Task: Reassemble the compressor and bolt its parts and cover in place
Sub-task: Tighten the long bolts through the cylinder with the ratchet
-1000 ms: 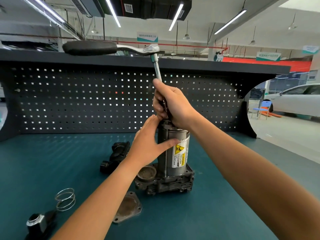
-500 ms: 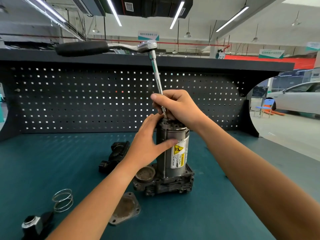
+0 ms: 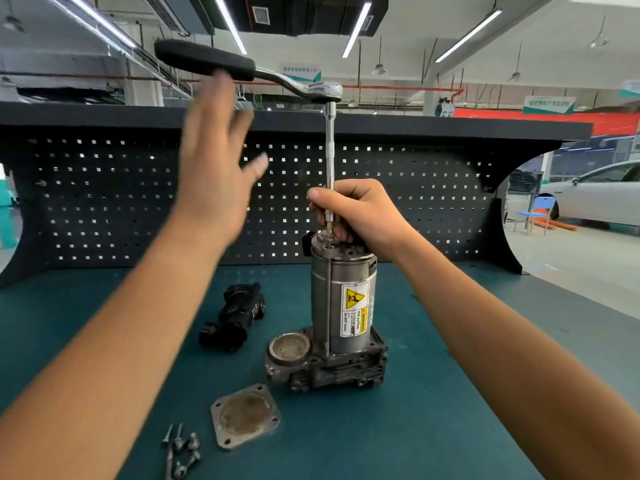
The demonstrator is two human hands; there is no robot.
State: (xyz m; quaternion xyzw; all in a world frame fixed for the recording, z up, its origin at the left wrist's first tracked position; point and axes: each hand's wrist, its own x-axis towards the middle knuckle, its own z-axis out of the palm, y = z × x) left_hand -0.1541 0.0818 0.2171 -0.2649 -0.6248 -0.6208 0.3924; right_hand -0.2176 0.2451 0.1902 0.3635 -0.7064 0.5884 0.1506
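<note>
Compressor (image 3: 341, 306) stands upright on its base near the middle of the green bench (image 3: 450, 410). Right hand (image 3: 360, 213) sits at the top of the compressor, fingers curled round the lower end of the extension bar (image 3: 329, 150). The bar rises vertically to the ratchet wrench (image 3: 263, 72), whose handle points left. Left hand (image 3: 214, 168) is raised just under the handle, fingers straight and spread and motion-blurred; contact cannot be told. Cover plate (image 3: 245, 415) lies flat front-left of the compressor, loose bolts (image 3: 180, 448) just beside it. A black part (image 3: 235, 317) lies left of the compressor.
</note>
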